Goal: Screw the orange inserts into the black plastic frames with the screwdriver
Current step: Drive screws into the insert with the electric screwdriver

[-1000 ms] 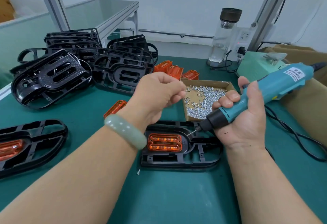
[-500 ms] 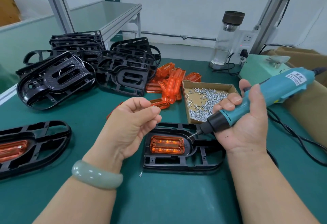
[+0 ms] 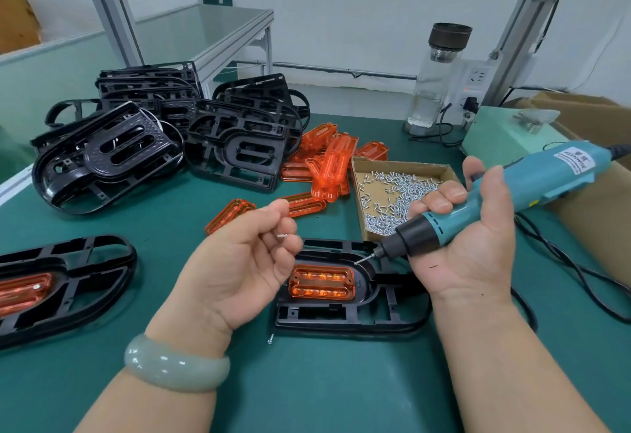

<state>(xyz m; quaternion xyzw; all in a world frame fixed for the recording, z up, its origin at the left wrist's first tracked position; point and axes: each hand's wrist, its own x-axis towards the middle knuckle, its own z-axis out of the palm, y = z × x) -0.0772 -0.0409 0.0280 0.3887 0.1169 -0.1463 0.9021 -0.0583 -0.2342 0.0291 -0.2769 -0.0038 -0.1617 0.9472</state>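
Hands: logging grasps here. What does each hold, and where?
Left hand pinches a small screw between fingertips; right hand grips the screwdriver round its teal body.

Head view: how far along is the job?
Done: the far-left frame carries its insert. In hand: the centre frame has an orange insert seated; left hand pinches a screw, right hand grips the screwdriver. Left: driving its screws, plus the piled frames and loose inserts.

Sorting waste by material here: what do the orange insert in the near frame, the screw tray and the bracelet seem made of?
Orange insert: translucent glossy plastic; light glows through its ribs. Screw tray: matte brown cardboard, with folded walls. Bracelet: polished pale green, perhaps jade or glass; cannot tell which.
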